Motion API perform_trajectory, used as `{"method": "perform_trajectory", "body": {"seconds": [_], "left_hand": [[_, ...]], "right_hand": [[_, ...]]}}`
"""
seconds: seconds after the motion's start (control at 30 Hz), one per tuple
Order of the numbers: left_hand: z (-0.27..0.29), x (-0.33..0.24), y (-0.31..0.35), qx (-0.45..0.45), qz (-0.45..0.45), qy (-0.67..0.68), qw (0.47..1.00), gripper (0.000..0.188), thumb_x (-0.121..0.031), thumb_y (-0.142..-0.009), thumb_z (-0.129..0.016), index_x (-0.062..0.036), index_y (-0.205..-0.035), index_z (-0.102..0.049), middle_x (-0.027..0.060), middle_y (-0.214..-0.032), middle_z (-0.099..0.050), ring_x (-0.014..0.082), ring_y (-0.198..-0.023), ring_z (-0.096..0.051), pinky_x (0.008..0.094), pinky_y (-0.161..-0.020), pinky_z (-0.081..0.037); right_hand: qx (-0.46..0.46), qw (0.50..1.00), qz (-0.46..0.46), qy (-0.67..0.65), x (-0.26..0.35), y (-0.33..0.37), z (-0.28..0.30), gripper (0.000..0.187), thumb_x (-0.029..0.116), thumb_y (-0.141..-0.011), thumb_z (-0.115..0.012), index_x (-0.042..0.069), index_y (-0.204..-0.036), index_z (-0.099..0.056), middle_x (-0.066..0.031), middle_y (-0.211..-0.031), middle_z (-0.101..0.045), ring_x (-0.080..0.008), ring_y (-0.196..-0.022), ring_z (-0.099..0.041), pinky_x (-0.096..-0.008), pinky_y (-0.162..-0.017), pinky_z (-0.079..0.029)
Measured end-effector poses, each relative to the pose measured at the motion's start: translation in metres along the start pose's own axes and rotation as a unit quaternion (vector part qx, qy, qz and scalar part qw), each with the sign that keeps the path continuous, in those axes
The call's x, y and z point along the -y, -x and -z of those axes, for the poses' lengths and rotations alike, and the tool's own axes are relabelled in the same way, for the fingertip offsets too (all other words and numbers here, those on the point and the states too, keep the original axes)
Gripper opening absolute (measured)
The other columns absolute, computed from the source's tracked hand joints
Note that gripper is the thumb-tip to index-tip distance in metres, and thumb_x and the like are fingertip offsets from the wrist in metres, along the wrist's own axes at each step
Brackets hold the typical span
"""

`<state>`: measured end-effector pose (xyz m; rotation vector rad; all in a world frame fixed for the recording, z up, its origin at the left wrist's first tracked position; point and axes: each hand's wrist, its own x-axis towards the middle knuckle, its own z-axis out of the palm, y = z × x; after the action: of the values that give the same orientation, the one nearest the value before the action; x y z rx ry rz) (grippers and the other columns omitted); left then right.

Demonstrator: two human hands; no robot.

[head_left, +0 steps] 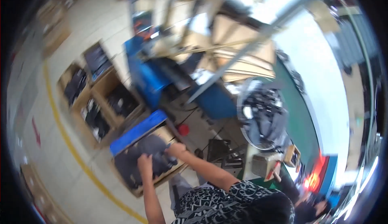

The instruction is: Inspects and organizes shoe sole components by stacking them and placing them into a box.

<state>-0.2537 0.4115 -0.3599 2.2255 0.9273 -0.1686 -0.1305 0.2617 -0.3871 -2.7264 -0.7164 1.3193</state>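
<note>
Both my hands are over an open cardboard box (174,168) filled with dark grey, flat, soft-looking pieces. My left hand (145,164) is closed, its fingers pinching a dark grey piece (152,145) near the middle of the pile. To the right, my right hand (176,149) is closed at the edge of the dark grey material, by the box's right side. Blur hides whether both hands grip the same piece. A bright blue strip (139,131) lies along the box's far side.
Several cardboard boxes (114,121) holding dark pieces stand on the floor at the left. A yellow line (72,145) curves past them. A round clear container (262,119) of dark parts sits at the right by a green surface (297,103). Another person's hand (277,175) is beyond my right arm.
</note>
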Motion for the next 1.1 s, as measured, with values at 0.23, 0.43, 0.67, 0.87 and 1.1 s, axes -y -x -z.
{"method": "perform_trajectory", "body": {"seconds": [0.23, 0.43, 0.67, 0.87, 1.1], "left_hand": [[0.008, -0.198, 0.042, 0.023, -0.242, 0.151, 0.958, 0.014, -0.010, -0.086, -0.057, 0.0005, -0.094, -0.061, 0.0191, -0.084, -0.064, 0.0359, -0.079, -0.061, 0.0414, -0.072, -0.049], [-0.079, -0.412, 0.096, 0.081, -0.745, -0.088, 0.656, 0.027, -0.007, -0.074, -0.056, -0.0031, -0.101, -0.058, 0.0088, -0.096, -0.060, 0.0238, -0.093, -0.057, 0.0341, -0.077, -0.046], [-0.138, -0.457, 0.085, 0.061, -0.765, -0.490, 0.413, 0.025, -0.013, -0.073, -0.057, -0.0020, -0.094, -0.062, 0.0084, -0.085, -0.057, 0.0210, -0.081, -0.058, 0.0309, -0.068, -0.046], [-0.088, -0.487, 0.103, 0.110, -0.725, -0.117, 0.670, 0.008, -0.003, -0.079, -0.056, -0.0007, -0.086, -0.060, 0.0112, -0.081, -0.062, 0.0237, -0.072, -0.060, 0.0305, -0.064, -0.046], [-0.075, -0.508, 0.157, 0.386, -0.450, -0.019, 0.805, 0.022, -0.018, -0.091, -0.058, 0.0016, -0.083, -0.061, -0.0016, -0.066, -0.056, 0.0042, -0.066, -0.052, 0.0213, -0.060, -0.043]], "right_hand": [[-0.208, 0.862, 0.264, -0.380, -0.113, 0.179, 0.068, 0.026, 0.019, -0.082, -0.065, 0.006, -0.104, -0.058, -0.0115, -0.081, -0.063, -0.0256, -0.075, -0.063, -0.0347, -0.067, -0.048], [-0.393, 0.628, 0.062, -0.669, -0.259, 0.303, 0.061, 0.006, 0.006, -0.081, -0.059, 0.001, -0.085, -0.057, -0.0022, -0.064, -0.061, -0.0069, -0.061, -0.058, -0.0217, -0.056, -0.046], [-0.433, 0.555, 0.002, -0.710, -0.330, 0.347, 0.025, 0.037, 0.036, -0.096, -0.045, 0.005, -0.082, -0.060, 0.0040, -0.051, -0.045, -0.0039, -0.042, -0.037, -0.0201, -0.040, -0.028], [-0.295, 0.588, 0.115, -0.744, -0.330, 0.316, 0.018, 0.032, 0.031, -0.093, -0.052, 0.002, -0.104, -0.058, -0.0043, -0.076, -0.062, -0.0084, -0.064, -0.056, -0.0220, -0.055, -0.044], [-0.390, 0.400, 0.313, -0.768, -0.299, 0.309, 0.093, 0.044, 0.023, -0.090, -0.059, 0.000, -0.124, -0.041, -0.0122, -0.118, -0.056, -0.0164, -0.108, -0.054, -0.0278, -0.090, -0.043]]}}
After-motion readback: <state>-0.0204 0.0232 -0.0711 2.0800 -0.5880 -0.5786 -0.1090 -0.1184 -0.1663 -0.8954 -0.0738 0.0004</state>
